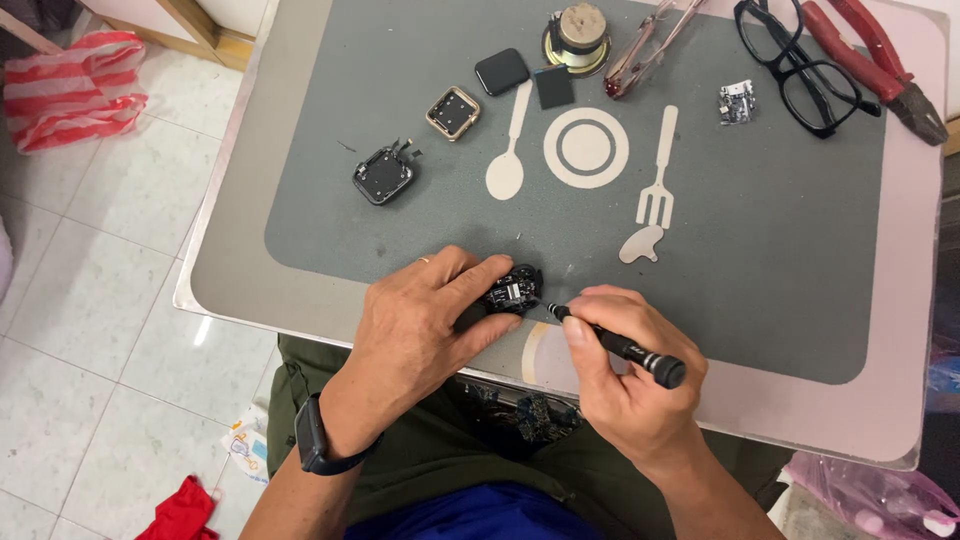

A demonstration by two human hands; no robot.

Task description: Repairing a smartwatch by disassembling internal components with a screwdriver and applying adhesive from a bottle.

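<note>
**Down at the mat: two hands on a small black gadget**

Underneath everything sits a pale table (905, 300) with a shiny metal edge, covered by a grey mat (760, 260) printed with a white spoon, plate ring and fork; the floor around it is light tile; a red-and-white striped bag (70, 90) lies on the floor at the far left, a red cloth (185, 512) near the bottom edge, and a pink plastic bag (870, 495) at the lower right.

At the mat's near edge the left hand (425, 320) closes its fingers around the gadget (512, 288), a small black part with its circuitry showing, pressing it onto the mat; the right hand (625, 375) grips a black screwdriver (615, 343), fingers curled tight on the shaft, tip touching the gadget.

Further back lie a black square casing (383, 175), a gold-rimmed frame (453, 112), a dark screen (501, 71), a round speaker (578, 38), tweezers (650, 45), a small circuit board (737, 102), black glasses (800, 65) and red-handled pliers (880, 60).
</note>
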